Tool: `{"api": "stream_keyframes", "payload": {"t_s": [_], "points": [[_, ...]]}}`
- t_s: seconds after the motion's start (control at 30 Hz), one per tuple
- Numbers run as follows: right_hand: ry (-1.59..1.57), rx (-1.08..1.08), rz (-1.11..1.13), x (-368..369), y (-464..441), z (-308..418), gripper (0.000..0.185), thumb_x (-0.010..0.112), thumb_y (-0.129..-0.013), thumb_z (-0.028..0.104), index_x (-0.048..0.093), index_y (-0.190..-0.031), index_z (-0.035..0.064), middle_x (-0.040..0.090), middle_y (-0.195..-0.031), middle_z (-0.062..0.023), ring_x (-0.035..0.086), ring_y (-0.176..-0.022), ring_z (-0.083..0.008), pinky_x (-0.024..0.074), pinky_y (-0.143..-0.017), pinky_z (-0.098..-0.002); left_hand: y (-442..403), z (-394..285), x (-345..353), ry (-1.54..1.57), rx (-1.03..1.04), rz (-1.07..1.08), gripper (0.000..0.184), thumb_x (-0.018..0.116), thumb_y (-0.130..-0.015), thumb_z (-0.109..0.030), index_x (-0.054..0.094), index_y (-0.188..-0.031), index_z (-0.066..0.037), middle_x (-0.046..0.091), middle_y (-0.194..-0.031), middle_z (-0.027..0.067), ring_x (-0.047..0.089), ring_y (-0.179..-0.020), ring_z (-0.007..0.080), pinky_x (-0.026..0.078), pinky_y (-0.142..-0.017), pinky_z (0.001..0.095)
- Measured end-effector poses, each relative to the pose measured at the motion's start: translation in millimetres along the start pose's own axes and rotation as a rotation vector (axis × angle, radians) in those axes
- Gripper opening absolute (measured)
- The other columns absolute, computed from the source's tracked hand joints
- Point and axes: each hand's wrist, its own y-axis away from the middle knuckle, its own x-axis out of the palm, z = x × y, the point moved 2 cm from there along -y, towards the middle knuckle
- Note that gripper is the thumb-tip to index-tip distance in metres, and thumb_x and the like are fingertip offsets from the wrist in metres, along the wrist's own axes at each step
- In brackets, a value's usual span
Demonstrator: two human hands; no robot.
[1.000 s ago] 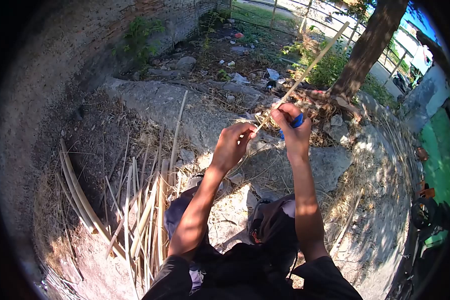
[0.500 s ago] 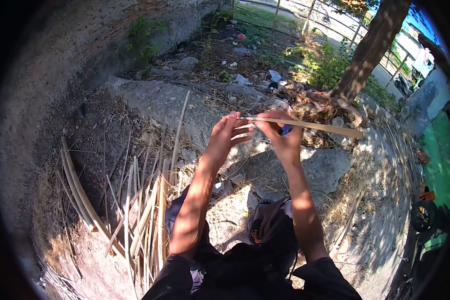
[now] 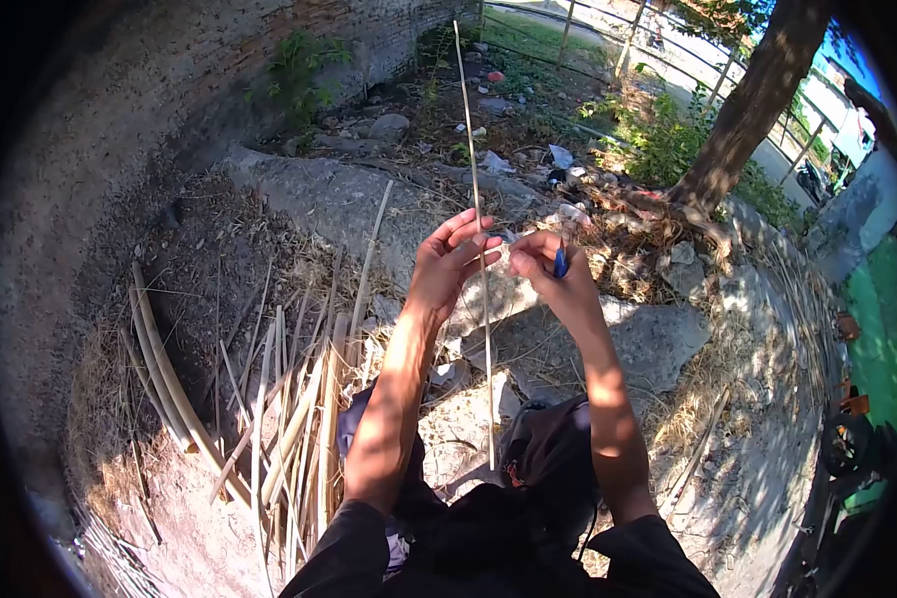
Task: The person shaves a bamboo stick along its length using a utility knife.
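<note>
My left hand pinches a long, thin bamboo strip near its middle, between thumb and fingers. The strip runs lengthwise away from me, its near end above my lap and its far end towards the wall. Just to the right, my right hand is curled, with its fingertips close to the strip but apart from it. A small blue object with a dark pointed tip is tucked in that hand; its kind is hard to make out.
Several bamboo strips and poles lie in a pile at left, beside curved pieces. A stone slab lies before me. Behind are a long rock, a tree trunk and litter. A brick wall rises at left.
The bamboo strip has swung from lying across both hands, pointing right, to running lengthwise. My right hand has let go of it, and the blue object shows more.
</note>
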Motion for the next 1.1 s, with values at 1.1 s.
{"api": "stream_keyframes", "payload": {"t_s": [1.1], "points": [[-0.019,0.119,-0.168,-6.8,-2.7,-9.8,0.023,0.081,-0.096,0.015,0.076,-0.111,-0.0012,0.08,-0.102,-0.0081,0.073,-0.092,-0.0115,0.0565,-0.085,-0.0279,11.0,3.5,8.8,-0.475,-0.111,0.323,0.041,0.077,-0.101,-0.021,0.065,-0.136,-0.004,0.074,-0.121,0.0092,0.074,-0.11,0.0198,0.064,-0.09,0.0346]]}}
